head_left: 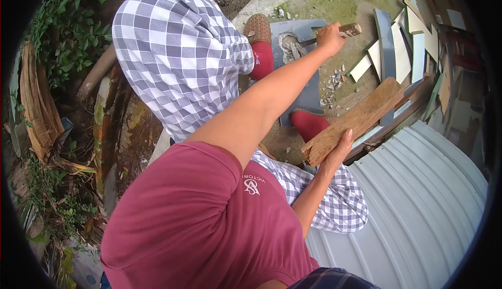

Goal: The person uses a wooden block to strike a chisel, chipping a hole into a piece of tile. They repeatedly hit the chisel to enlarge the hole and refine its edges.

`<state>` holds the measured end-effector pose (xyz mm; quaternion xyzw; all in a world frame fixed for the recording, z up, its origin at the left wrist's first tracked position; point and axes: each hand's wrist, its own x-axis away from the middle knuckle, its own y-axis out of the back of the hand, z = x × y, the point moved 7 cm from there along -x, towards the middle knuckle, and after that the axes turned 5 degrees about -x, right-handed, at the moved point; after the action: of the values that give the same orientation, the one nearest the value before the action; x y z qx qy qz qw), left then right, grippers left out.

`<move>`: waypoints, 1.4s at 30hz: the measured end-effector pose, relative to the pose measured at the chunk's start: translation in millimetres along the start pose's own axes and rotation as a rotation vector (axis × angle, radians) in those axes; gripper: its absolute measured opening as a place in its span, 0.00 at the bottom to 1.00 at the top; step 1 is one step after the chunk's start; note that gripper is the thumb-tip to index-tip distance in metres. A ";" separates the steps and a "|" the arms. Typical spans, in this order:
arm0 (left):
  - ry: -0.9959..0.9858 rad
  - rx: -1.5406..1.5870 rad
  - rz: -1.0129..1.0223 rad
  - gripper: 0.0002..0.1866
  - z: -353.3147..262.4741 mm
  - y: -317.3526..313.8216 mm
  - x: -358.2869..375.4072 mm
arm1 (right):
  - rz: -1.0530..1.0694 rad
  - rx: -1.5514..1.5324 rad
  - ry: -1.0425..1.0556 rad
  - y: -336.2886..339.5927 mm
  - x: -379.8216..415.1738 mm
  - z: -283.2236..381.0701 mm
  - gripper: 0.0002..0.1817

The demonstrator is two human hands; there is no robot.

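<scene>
My left hand (330, 39) is wrapped round the wooden handle (350, 30) of a tool with a short, dark metal blade (308, 42). Its exact kind is partly hidden by my fingers. The blade reaches a clump of wet grey mortar (291, 47) on a flat grey board (314, 88) between my feet. In my right hand (340, 150) is a rough brown wooden plank (355, 119), gripped near its lower end and tilted up to the right. Part of that hand is hidden under the plank.
Loose grey crumbs (334, 82) lie on the mossy concrete (355, 7). Cut strips of board (400, 43) are piled at the right. A ribbed pale metal sheet (413, 200) fills the lower right. Plants (68, 33) and dry trunks (34, 101) stand at the left.
</scene>
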<state>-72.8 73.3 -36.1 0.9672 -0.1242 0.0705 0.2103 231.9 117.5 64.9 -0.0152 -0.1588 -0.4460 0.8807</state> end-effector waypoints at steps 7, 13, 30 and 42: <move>0.099 -0.151 0.003 0.15 -7.1 -47.5 -8.3 | -0.003 0.061 0.040 -4.2 0.5 6.9 0.30; -0.126 -0.248 -0.023 0.16 1.1 -62.1 27.1 | 0.012 0.130 -0.008 6.2 -1.4 1.2 0.30; 0.020 0.127 -0.192 0.22 12.0 102.9 16.1 | -0.039 -0.171 0.018 8.0 -4.3 15.7 0.26; -0.137 0.147 -0.066 0.20 15.7 59.4 67.1 | -0.011 -0.250 -0.012 11.3 -2.0 19.8 0.26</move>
<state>-23.1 0.2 -14.5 0.9861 -0.1007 0.0062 0.1322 234.5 129.2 84.5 -0.1266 -0.1076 -0.4668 0.8686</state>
